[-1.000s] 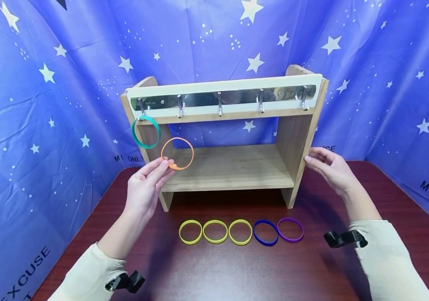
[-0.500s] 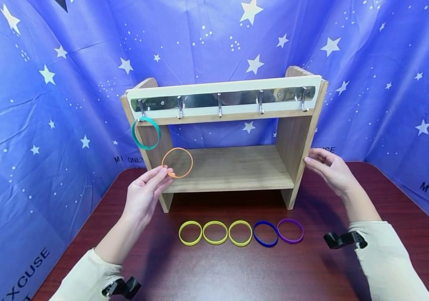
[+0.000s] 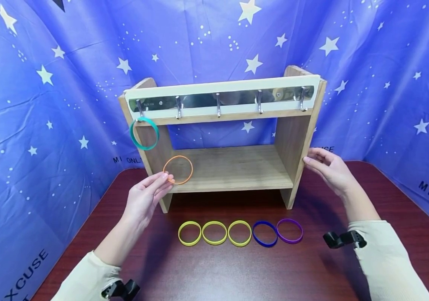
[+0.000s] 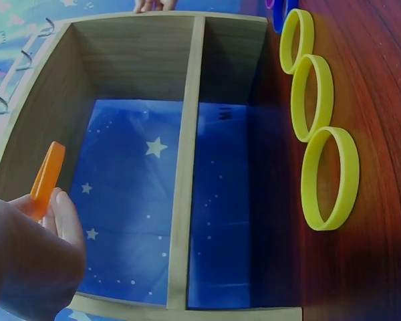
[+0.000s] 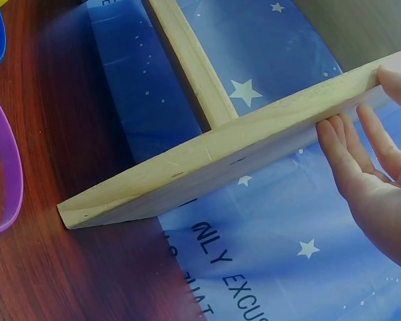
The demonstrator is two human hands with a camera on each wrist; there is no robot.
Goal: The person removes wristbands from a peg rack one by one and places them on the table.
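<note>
My left hand (image 3: 144,200) pinches an orange silicone wristband (image 3: 191,168) between thumb and fingers, holding it upright in front of the left part of the wooden shelf (image 3: 233,169). A teal wristband (image 3: 147,148) hangs from the leftmost metal hook, above and left of the orange one. My right hand (image 3: 328,169) rests at the shelf's right side panel (image 5: 187,150). In the right wrist view its thumb is on the front edge and its fingertips are against the outer face, fingers mostly straight.
Several hooks line the metal strip (image 3: 199,100) across the shelf's top. On the dark red table (image 3: 214,276), three yellow wristbands (image 3: 239,245), a blue wristband (image 3: 265,245) and a purple wristband (image 3: 290,242) lie in a row before the shelf. A starry blue curtain (image 3: 199,54) surrounds everything.
My left hand has lowered with the orange wristband, away from the hook strip. The teal wristband stays on its hook, and my right hand keeps its place at the side panel.
</note>
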